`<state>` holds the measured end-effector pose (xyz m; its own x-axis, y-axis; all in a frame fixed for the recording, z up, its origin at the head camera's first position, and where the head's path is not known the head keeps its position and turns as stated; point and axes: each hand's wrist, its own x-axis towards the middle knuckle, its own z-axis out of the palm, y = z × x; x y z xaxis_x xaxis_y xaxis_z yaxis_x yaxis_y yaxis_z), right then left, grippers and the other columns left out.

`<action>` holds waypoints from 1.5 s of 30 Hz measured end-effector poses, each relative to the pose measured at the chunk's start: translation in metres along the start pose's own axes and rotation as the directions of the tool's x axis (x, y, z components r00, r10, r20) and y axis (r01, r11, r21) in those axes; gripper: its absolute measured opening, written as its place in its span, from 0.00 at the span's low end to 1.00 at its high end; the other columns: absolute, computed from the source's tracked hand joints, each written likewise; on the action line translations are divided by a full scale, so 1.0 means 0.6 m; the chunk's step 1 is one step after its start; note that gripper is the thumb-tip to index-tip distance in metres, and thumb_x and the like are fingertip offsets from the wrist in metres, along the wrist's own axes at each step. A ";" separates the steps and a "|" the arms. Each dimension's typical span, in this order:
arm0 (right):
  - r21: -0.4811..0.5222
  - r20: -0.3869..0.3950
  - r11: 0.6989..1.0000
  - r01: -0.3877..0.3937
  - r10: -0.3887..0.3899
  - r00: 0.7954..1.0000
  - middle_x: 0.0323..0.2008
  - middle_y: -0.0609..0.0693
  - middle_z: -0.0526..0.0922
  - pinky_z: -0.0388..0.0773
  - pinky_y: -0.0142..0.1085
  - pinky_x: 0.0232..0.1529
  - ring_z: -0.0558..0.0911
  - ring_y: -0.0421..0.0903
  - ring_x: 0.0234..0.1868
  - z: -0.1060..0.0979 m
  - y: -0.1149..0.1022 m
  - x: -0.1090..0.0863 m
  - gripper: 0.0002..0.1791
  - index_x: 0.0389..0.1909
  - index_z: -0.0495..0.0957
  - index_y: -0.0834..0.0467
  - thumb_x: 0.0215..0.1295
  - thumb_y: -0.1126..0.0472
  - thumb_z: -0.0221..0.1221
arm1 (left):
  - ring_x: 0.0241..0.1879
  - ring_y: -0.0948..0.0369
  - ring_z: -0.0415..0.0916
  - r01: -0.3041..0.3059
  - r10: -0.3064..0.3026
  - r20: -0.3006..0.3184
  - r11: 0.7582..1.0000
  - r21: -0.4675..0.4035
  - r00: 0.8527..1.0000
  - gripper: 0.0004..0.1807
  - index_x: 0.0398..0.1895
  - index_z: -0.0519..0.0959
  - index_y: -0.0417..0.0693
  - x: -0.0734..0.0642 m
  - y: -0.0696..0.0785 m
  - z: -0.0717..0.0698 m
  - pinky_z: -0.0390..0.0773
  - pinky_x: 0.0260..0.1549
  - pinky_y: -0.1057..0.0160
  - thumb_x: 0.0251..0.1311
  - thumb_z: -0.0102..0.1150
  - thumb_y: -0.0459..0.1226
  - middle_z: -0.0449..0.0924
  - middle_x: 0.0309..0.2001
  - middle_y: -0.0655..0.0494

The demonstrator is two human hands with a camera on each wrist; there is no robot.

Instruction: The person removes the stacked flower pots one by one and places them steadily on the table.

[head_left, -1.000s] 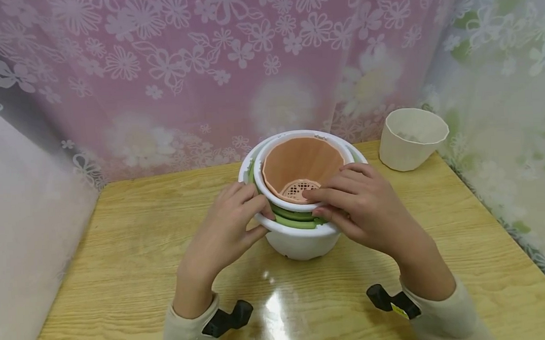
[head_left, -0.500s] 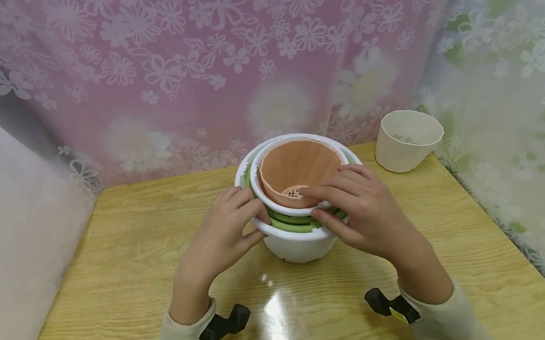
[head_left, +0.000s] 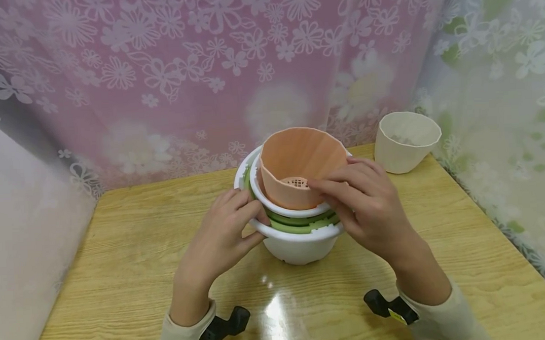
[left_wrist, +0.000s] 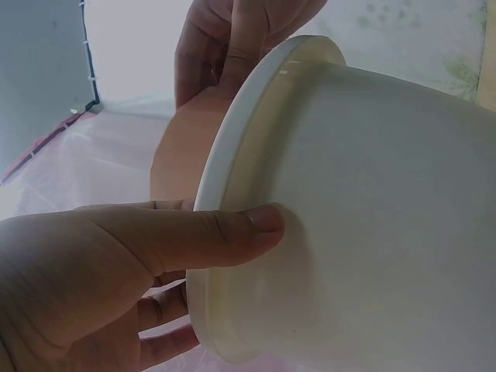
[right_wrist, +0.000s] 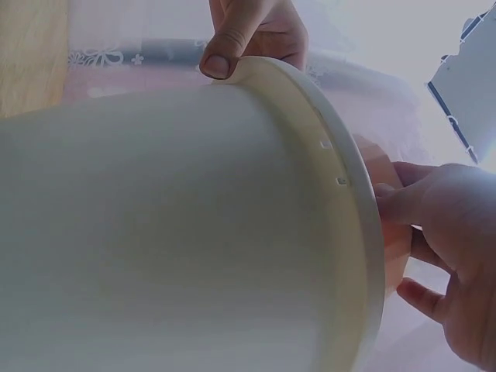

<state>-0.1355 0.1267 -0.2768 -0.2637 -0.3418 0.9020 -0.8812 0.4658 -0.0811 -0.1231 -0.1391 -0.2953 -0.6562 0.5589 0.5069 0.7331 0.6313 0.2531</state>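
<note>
Subtly faceted orange pot (head_left: pixel 295 164), latticed base (head_left: pixel 296 182).

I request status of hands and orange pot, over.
Left hand grips outer white pot. Right hand pinches orange pot, protruding above inner white pot. No obstruction visible above.

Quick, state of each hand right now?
Left hand: closed, gripping the rim of the outer white pot.
Right hand: closed, pinching the orange pot at its rim.
</note>
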 end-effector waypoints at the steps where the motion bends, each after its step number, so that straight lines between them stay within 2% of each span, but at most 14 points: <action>1: 0.000 -0.024 1.000 -0.004 0.004 1.000 0.36 0.52 0.86 0.71 0.52 0.56 0.83 0.51 0.40 0.001 -0.001 0.000 0.11 0.41 0.87 0.58 0.71 0.58 0.58 | 0.43 0.60 0.70 0.000 0.000 0.000 1.000 0.000 1.000 0.13 0.30 0.76 0.56 0.000 0.000 0.000 0.67 0.51 0.59 0.51 0.75 0.36 0.72 0.35 0.65; 9: 0.022 -0.149 1.000 0.022 -0.019 0.989 0.32 0.53 0.86 0.74 0.50 0.53 0.81 0.53 0.37 0.004 0.002 0.005 0.12 0.34 0.87 0.62 0.71 0.59 0.59 | 0.43 0.60 0.70 0.002 -0.002 -0.001 1.000 0.006 1.000 0.13 0.30 0.76 0.56 -0.003 -0.001 0.000 0.67 0.50 0.59 0.52 0.75 0.36 0.72 0.35 0.65; 16: 0.011 -0.217 1.000 -0.012 0.014 0.976 0.32 0.57 0.85 0.72 0.49 0.62 0.80 0.57 0.39 0.000 0.000 0.004 0.13 0.31 0.86 0.64 0.70 0.58 0.60 | 0.43 0.61 0.70 0.008 -0.008 0.003 1.000 0.007 1.000 0.14 0.30 0.76 0.56 -0.004 0.001 -0.002 0.67 0.50 0.59 0.51 0.75 0.37 0.72 0.35 0.66; 19: 0.022 -0.271 1.000 -0.019 0.025 0.962 0.31 0.59 0.84 0.72 0.48 0.63 0.80 0.58 0.39 0.000 0.000 0.005 0.14 0.30 0.85 0.65 0.69 0.58 0.61 | 0.43 0.61 0.70 0.011 -0.011 0.004 1.000 0.006 1.000 0.14 0.31 0.76 0.56 -0.004 0.002 -0.002 0.67 0.50 0.59 0.51 0.75 0.37 0.72 0.35 0.66; 25: 0.051 -0.392 0.998 -0.024 0.042 0.919 0.29 0.62 0.82 0.73 0.49 0.63 0.81 0.57 0.39 -0.002 0.000 0.010 0.16 0.27 0.82 0.67 0.66 0.58 0.64 | 0.44 0.61 0.70 0.020 -0.020 0.009 1.000 -0.001 1.000 0.13 0.31 0.76 0.56 -0.005 0.001 -0.002 0.67 0.51 0.60 0.52 0.75 0.37 0.72 0.36 0.66; 33: 0.048 -0.538 0.996 -0.074 0.088 0.838 0.28 0.63 0.81 0.74 0.51 0.61 0.82 0.54 0.37 -0.004 0.005 0.012 0.16 0.24 0.80 0.68 0.63 0.58 0.67 | 0.45 0.61 0.71 0.023 -0.023 0.006 1.000 -0.004 1.000 0.13 0.31 0.77 0.57 -0.006 0.000 -0.002 0.67 0.52 0.59 0.51 0.75 0.37 0.73 0.36 0.66; 37: 0.036 -0.588 0.992 -0.124 0.122 0.800 0.28 0.63 0.81 0.74 0.52 0.61 0.82 0.54 0.37 -0.009 0.007 0.015 0.16 0.23 0.79 0.68 0.60 0.60 0.69 | 0.45 0.61 0.71 0.019 -0.019 0.002 1.000 -0.005 1.000 0.13 0.31 0.77 0.57 -0.006 0.000 -0.003 0.67 0.53 0.59 0.52 0.75 0.38 0.73 0.36 0.66; 45: 0.012 -0.638 0.980 -0.200 0.162 0.753 0.27 0.64 0.81 0.74 0.54 0.60 0.81 0.56 0.35 -0.020 0.018 0.019 0.16 0.23 0.78 0.70 0.58 0.62 0.70 | 0.48 0.59 0.71 0.016 -0.016 0.001 1.000 -0.004 1.000 0.13 0.31 0.76 0.57 -0.002 0.002 -0.003 0.67 0.55 0.58 0.51 0.75 0.38 0.73 0.37 0.65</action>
<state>-0.1435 0.1376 -0.2624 -0.0905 0.3391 0.9364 -0.8150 0.5152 -0.2653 -0.1211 -0.1402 -0.2942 -0.6684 0.5493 0.5016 0.7230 0.6381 0.2647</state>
